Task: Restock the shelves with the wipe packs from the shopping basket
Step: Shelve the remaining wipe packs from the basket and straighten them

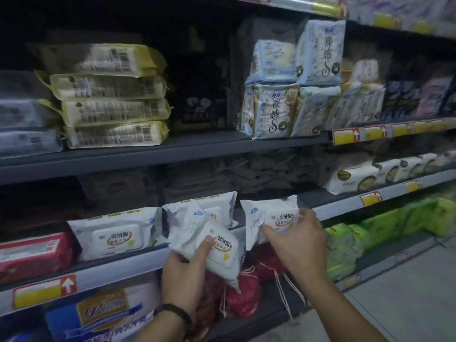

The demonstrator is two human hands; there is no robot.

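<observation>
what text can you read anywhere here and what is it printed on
"羽绒服": lid label of the wipe pack in the left hand
"羽绒服": wipe pack in the right hand
"羽绒服": wipe pack on the shelf
"裸感 S": pale blue packs on the upper shelf
Blurred, unreadable: yellow pack barcodes, price tags, blue box script

White wipe packs [217, 245] in soft, crinkled plastic film with a slight sheen, each topped by a smooth hard-plastic flip lid [281, 222]. Grey shelf [172, 150] of matt painted metal, its price strips [44, 291] glossy plastic. At 5 o'clock, red pouches [243, 290] look like cloth with thin white drawstrings. At 7 o'clock, a dark beaded bracelet [174, 314] with a dull finish. Pale floor [407, 287], smooth.
</observation>
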